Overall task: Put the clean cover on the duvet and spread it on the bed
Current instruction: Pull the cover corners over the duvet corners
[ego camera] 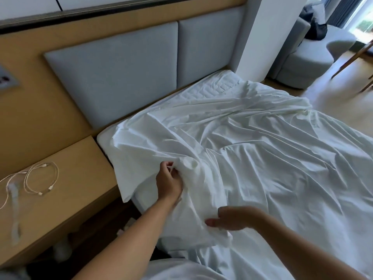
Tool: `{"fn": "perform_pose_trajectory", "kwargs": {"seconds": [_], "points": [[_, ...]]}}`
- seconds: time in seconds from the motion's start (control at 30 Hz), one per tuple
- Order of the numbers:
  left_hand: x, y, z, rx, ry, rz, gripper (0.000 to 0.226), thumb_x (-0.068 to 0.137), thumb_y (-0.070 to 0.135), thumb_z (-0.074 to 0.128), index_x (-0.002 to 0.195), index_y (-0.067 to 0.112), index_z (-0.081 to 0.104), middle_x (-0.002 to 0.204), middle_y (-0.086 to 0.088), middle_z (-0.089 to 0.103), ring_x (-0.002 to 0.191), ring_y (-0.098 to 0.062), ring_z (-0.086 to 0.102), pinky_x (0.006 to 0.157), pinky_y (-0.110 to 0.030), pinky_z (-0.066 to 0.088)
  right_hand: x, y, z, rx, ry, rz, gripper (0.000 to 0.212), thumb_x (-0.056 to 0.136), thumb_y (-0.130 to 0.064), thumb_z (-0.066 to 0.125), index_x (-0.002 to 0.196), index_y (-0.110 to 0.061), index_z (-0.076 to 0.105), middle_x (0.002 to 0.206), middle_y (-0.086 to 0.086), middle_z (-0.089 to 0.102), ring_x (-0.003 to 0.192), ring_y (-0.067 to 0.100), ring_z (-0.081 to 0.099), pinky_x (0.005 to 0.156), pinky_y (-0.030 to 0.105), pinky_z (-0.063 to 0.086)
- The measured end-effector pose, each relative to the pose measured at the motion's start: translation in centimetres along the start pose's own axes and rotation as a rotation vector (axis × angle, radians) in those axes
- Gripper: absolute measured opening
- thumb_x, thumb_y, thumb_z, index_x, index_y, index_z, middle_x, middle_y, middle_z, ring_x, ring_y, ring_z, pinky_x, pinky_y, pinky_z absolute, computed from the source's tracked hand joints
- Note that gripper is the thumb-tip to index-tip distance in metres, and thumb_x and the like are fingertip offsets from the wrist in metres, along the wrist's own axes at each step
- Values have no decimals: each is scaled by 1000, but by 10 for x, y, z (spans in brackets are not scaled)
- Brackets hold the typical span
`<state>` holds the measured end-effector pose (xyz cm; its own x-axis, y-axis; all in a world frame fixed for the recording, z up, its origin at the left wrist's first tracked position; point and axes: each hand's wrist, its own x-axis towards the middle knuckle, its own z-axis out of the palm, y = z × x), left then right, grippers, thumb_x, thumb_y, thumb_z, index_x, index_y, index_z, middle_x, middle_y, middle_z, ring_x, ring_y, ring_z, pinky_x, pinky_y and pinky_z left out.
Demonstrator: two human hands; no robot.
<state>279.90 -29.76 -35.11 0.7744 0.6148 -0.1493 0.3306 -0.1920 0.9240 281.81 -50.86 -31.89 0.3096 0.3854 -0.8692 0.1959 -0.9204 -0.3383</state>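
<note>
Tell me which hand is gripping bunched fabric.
The left hand, nearer the bedside table, grips the bunched duvet cover; the right hand's fingers lie straighter.

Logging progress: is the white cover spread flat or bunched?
Bunched: the white cover lies in deep creases across the mattress, and the left hand grips a gathered wad.

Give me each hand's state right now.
Left hand: fingers bunch and grip the white cover.
Right hand: blurred, thumb on the cover; grip cannot be told.
</note>
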Motion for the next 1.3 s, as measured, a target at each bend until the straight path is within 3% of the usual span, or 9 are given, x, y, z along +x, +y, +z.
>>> {"fn": "perform_pose_trajectory", "kwargs": {"seconds": [0.17,0.3,0.37,0.6,0.77,0.9,1.1,1.17,1.3], "points": [[-10,-12,-22,-33,-275,71,6,97,23,65,93,26,61,86,22,67,78,3,62,69,-12,46,37,3,-54,1298,393,39,66,87,-73,54,90,-8,65,79,8,67,73,26,64,66,32,52],[-16,-5,-40,19,-455,112,8,92,34,65,93,26,65,85,11,69,76,-14,65,73,-29,52,70,-28,-46,1031,25,183,47,90,-57,64,108,-14,66,89,7,74,85,25,68,77,34,53],[-17,-2,-49,76,-441,148,17,90,41,64,95,25,68,86,9,70,76,-12,65,71,-29,53,76,-47,-37,1064,-108,84,34,93,-45,66,97,-12,72,79,8,75,70,23,73,60,29,56],[-26,-12,-75,231,-34,255,23,80,4,81,70,18,65,75,9,59,70,-8,59,65,-23,48,100,-80,-26,1418,181,28,26,105,-22,43,100,-8,64,68,5,71,69,21,64,58,28,52],[-74,-28,-83,140,-184,204,33,78,12,86,62,23,60,69,10,58,64,-9,55,61,-15,43,112,-86,-46,1032,592,42,42,104,-34,47,121,0,64,114,20,67,110,39,63,98,44,51],[-95,-41,-95,196,-446,5,27,79,16,85,65,22,62,78,9,62,71,-12,60,68,-16,46,115,-78,-59,1067,681,48,43,103,-39,50,119,-3,67,108,18,69,106,37,63,95,38,48],[-39,-43,-77,-386,-388,-592,22,99,14,60,114,2,71,111,-18,73,99,-31,69,95,-44,56,107,-74,-48,1174,507,6,37,97,-49,57,107,-16,70,97,5,72,89,23,66,70,30,55],[-15,-47,-68,-244,-345,-535,26,97,20,64,122,16,70,114,-7,74,103,-25,71,97,-43,57,103,-72,-44,1195,483,6,36,97,-51,57,103,-18,69,92,2,70,84,19,65,59,24,51],[8,-34,-37,-102,-610,-328,24,89,36,72,113,36,71,106,13,75,96,-3,71,76,-15,56,99,-61,-32,1327,295,38,46,99,-38,39,108,-1,66,92,12,68,93,29,61,92,37,46]]}}
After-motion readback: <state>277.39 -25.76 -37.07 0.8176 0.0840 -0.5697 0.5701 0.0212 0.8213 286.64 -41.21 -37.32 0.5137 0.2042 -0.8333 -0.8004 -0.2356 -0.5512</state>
